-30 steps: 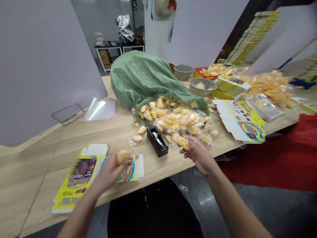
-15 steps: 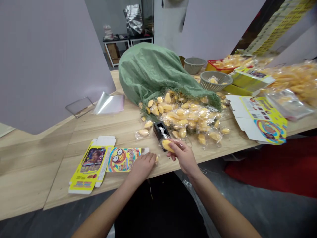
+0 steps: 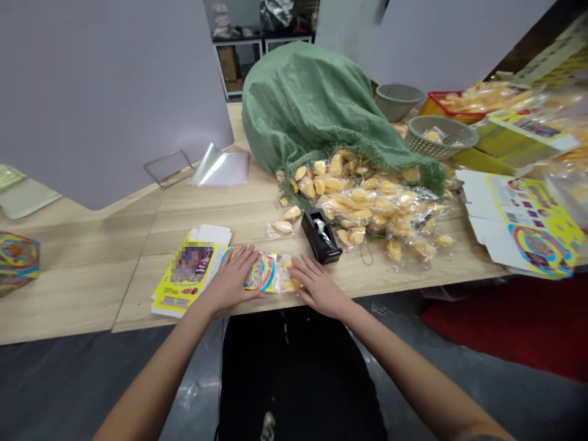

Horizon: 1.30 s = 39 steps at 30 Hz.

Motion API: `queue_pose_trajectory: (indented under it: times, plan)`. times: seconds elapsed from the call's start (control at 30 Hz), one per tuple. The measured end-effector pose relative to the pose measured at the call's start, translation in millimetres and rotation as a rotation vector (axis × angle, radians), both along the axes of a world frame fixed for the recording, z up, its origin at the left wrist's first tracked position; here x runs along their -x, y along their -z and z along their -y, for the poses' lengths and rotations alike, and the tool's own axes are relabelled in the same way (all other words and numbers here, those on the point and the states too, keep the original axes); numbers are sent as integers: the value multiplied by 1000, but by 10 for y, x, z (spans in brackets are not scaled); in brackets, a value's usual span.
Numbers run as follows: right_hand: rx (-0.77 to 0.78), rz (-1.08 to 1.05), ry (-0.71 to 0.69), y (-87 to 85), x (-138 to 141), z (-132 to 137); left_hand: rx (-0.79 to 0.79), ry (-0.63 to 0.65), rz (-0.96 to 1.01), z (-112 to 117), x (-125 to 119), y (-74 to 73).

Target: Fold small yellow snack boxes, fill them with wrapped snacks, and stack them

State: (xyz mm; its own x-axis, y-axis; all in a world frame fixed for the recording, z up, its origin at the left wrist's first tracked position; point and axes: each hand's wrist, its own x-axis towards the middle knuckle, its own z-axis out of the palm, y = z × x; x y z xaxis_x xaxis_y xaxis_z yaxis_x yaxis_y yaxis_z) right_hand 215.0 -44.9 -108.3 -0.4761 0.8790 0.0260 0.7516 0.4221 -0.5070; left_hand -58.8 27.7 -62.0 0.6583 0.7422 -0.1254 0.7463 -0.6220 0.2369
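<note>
A yellow printed carton (image 3: 186, 288) lies flattened near the table's front edge. My left hand (image 3: 232, 277) rests flat on its cartoon panel, fingers stretched out and covering part of the print. At the carton's right end are yellow pieces in clear wrap (image 3: 285, 275). My right hand (image 3: 321, 288) lies palm down over their right side, its fingers extended and touching them; what is under the fingertips is hidden. Just behind that hand stands a black tape dispenser (image 3: 327, 248). A heap of wrapped yellow pieces (image 3: 367, 208) spills out of a green woven sack (image 3: 312, 104).
Clear plastic sheets (image 3: 223, 168) and a wire frame (image 3: 168, 170) lie at the back left. Grey baskets (image 3: 441, 138), a red-rimmed tray (image 3: 443, 104) and another flattened carton (image 3: 528, 214) occupy the right side. A colourful package (image 3: 18, 260) sits at the left edge.
My right hand has brought its yellow piece left and down to the carton's end, and its fingers have spread. My left hand has slid left onto the panel. The camera view has shifted.
</note>
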Motion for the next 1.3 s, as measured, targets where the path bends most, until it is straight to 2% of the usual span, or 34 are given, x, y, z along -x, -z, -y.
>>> queue_pose_trajectory:
  times: [0.13,0.2,0.27,0.37,0.47,0.57,0.67,0.8,0.87,0.93,0.97,1.1,1.2,1.3]
  plan:
    - [34,19,-149,-63,25,-141,-27,6,-27,-48,2,169]
    - [9,38,-157,-46,128,-225,-57,-1,-20,-17,-29,195]
    - [-53,58,-64,-4,236,-267,-76,-16,-26,6,-44,196]
    - [-204,41,155,60,302,-211,-91,-28,-37,5,-43,195]
    - [-336,-33,155,108,287,-104,-104,-30,-29,-10,-43,209]
    - [-356,-40,141,147,368,-105,-120,-37,-21,-10,-56,218]
    - [-259,-102,275,139,533,-205,-130,-40,-23,-2,-69,208]
    - [-115,-296,233,20,509,-269,-114,-43,-17,-2,-68,193]
    - [-129,-332,326,-25,380,-262,-116,-44,-6,-4,-66,199]
    - [-195,-279,440,-21,280,-255,-128,-46,2,-2,-68,211]
    - [-214,-244,436,-2,263,-254,-136,-48,5,0,-72,218]
    - [-124,-280,217,113,385,-251,-162,-50,15,16,-87,232]
    - [22,-497,240,133,472,-265,-167,-49,17,15,-87,226]
    - [369,-859,492,70,464,-325,-167,-50,11,4,-80,220]
